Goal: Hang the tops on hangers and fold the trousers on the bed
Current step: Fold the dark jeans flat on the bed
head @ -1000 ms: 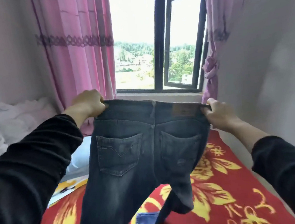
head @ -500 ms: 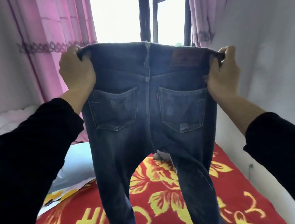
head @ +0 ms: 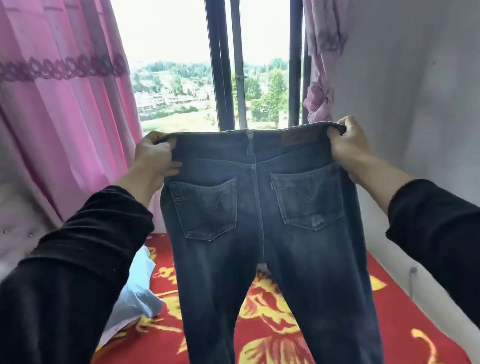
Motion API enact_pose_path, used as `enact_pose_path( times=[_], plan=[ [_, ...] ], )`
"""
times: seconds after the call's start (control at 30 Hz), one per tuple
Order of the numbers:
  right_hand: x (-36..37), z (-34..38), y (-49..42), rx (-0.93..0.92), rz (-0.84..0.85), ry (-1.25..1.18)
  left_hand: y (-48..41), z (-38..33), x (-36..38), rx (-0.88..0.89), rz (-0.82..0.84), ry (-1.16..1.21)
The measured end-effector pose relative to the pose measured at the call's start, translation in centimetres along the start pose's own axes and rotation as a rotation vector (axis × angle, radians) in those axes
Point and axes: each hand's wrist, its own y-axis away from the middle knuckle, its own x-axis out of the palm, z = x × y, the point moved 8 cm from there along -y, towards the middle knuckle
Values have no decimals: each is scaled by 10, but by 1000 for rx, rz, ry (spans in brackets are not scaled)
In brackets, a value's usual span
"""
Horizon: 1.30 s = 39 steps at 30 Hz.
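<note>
The left hand [head: 156, 156] is curled round the left corner of the jeans' [head: 259, 223] waistband [head: 215, 135], fingers hooked over the top edge and thumb on the near side. The right hand [head: 347, 141] grips the right corner the same way, so the band is drawn flat and level between them. The jeans hang in the air, back pockets facing the person and both legs dropping straight with a gap between them. Their hems are below the frame, so whether they touch anything cannot be told. Under the jeans lies the bed [head: 401, 310] with its red flowered cover, left of the jeans a blue cloth [head: 138, 290] sits crumpled on it, and behind them is the window [head: 224, 68]. The step in hand looks like the first fold of these trousers. To do it well, the two hands should probably meet so one leg lands squarely on the other, with side seams and waistband corners matched before anything is let go. Light tension on the band would stop the denim twisting. The jeans are best lowered hems first onto the red cover right of the blue cloth, so nothing gets trapped beneath. Heavy denim holds a crease, so a skewed first fold would likely show in every later one.
</note>
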Motion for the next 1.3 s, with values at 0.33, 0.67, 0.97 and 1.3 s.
enact_pose_path(
  times=[0.33, 0.67, 0.97, 1.3],
  plan=[
    [-23, 81, -57, -255, -120, -143, -37, -95, 8, 324, -19, 340],
    [-50, 81, 18, -290, -56, -176, 53, -82, -41, 272, -126, 396],
    [-81, -4, 180, -202, 256, -29, 239, 61, -99, -57, -243, 216],
    [-81, -257, 482, 276, 776, 341, 512, 341, -116, -635, -66, -540]
  ],
)
